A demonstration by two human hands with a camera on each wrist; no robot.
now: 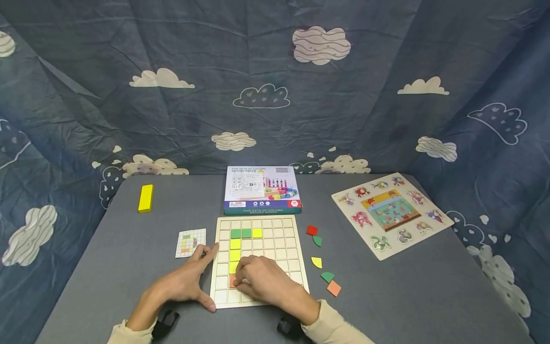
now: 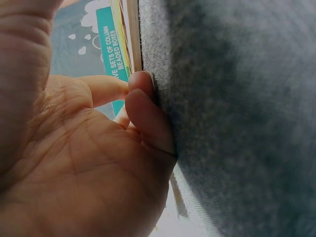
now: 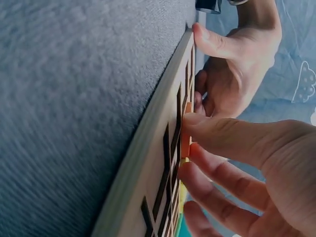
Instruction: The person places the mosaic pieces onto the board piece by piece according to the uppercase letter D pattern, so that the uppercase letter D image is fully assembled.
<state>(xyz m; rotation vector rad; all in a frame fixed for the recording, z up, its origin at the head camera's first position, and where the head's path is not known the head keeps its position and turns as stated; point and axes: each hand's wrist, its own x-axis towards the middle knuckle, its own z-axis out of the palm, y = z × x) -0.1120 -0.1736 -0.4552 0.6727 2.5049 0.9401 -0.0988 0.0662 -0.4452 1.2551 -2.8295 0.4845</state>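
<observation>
A wooden grid board [image 1: 281, 241] lies on the table, holding two green square tiles [image 1: 240, 233], a yellow tile [image 1: 257, 232] beside them and a column of yellow tiles [image 1: 235, 244] below. My right hand [image 1: 268, 282] pinches an orange square tile [image 1: 232, 281] at the lower end of that column; thumb and fingertips touch the tile [image 3: 186, 140] in the right wrist view. My left hand [image 1: 182, 282] rests along the board's left edge, thumb and forefinger spread against it. By its fingers lies a small pattern card [image 1: 190, 239].
Right of the board lie a red square [image 1: 312, 230], an orange square [image 1: 333, 288], and green and yellow quarter-round tiles [image 1: 316, 262]. A bead-set box [image 1: 262, 191] sits behind the board. A picture puzzle [image 1: 380, 253] is at far right, a yellow block [image 1: 145, 198] at far left.
</observation>
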